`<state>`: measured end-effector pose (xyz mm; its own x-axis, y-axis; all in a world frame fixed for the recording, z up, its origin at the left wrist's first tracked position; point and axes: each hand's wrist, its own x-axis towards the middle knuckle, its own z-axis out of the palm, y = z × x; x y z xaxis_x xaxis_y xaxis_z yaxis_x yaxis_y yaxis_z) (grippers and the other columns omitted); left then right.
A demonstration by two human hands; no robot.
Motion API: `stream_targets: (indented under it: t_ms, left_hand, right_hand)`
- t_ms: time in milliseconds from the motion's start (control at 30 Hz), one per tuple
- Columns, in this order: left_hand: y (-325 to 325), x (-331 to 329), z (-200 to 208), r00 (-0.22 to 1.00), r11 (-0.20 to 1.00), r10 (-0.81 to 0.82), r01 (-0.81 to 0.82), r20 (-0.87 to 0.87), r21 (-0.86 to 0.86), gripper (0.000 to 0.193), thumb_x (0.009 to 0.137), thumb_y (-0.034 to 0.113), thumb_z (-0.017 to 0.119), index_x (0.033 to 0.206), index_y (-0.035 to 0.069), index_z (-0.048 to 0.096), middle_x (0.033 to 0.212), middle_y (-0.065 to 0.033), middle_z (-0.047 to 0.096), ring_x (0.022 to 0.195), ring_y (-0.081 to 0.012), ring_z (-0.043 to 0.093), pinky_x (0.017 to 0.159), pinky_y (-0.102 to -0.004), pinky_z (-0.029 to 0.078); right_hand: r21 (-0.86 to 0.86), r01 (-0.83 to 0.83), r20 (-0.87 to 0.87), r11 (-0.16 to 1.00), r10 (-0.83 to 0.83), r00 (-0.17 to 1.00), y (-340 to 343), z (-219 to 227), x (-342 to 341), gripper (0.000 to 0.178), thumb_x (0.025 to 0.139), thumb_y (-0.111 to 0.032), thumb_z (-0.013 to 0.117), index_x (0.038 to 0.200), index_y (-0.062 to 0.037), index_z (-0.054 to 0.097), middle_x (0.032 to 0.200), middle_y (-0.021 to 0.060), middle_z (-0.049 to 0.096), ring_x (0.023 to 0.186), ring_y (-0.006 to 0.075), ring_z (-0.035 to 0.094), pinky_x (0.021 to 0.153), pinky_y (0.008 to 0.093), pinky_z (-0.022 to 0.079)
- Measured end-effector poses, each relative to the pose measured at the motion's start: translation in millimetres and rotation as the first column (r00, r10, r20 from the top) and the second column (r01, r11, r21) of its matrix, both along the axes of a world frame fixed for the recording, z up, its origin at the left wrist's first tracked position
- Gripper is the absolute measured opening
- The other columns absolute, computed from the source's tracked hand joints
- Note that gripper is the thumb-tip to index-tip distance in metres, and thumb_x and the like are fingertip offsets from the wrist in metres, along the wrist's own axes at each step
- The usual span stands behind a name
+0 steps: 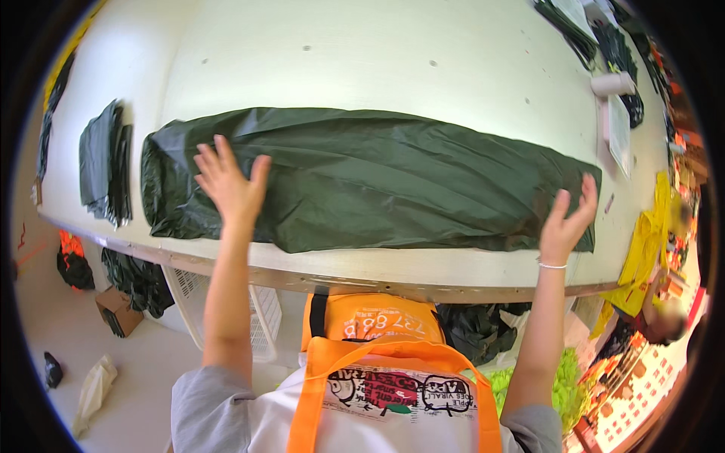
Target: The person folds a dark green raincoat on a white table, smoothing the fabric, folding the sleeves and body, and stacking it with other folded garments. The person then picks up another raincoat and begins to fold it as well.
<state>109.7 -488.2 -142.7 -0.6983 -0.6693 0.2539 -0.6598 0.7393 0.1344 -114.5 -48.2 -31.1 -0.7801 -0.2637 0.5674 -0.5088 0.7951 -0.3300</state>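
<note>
- Sheet [377, 181] of dark green fabric lies long and folded across the white tabletop [340, 68], running from the left part to the right part, its near edge close to the tabletop's front edge.
- Left hand [229, 185] is up over the sheet's left part, palm toward the fabric, just in from the sheet's left end.
- Left fingers [215, 158] are spread wide and straight, thumb out to the right; nothing is pinched. Whether the palm presses the fabric or hangs just above it, I cannot tell.
- Right hand [565, 223] is at the sheet's right end, over the near right corner.
- Right fingers [587, 198] are open and a little curled, thumb apart on the left; they grip nothing. Contact with the corner is not clear from here.
- White bracelet [551, 265] sits on the right wrist.
- Both forearms come up from the lower edge, well apart, one toward each end of the sheet.
- Stack [104, 162] of folded dark fabric lies on the tabletop, just left of the sheet and apart from it.
- Roll [612, 83] of white material lies at the far right of the tabletop, well apart from both hands.
- Orange straps [393, 355] hang at the person's chest, below the tabletop edge.
</note>
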Motion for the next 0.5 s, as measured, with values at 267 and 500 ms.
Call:
stream_targets:
  t_ms: [267,500]
  left_hand:
    - [-99,1,-75,0.963,0.997,0.045,-0.029,0.265,-0.065,0.069,0.087,0.062,0.039,0.146,0.032,0.019,0.152,-0.0099,0.016,0.137,-0.0400,0.017,0.105,-0.0605,0.019]
    - [-79,-32,-38,0.941,0.970,0.018,0.065,0.338,-0.233,0.067,0.091,0.058,0.035,0.146,0.022,0.021,0.151,-0.0185,0.014,0.137,-0.0403,0.016,0.107,-0.0580,0.013]
  right_hand:
    - [0.429,-0.170,0.386,0.887,-0.010,0.922,-11,-124,20,0.060,0.083,-0.041,0.061,0.138,-0.0301,0.039,0.151,0.0116,0.016,0.133,0.0422,0.023,0.102,0.0604,0.025]
    - [-0.234,-0.067,0.369,0.970,0.152,0.917,52,-102,2,0.056,0.088,-0.026,0.058,0.137,-0.0085,0.038,0.148,0.0145,0.022,0.133,0.0367,0.027,0.107,0.0466,0.023]
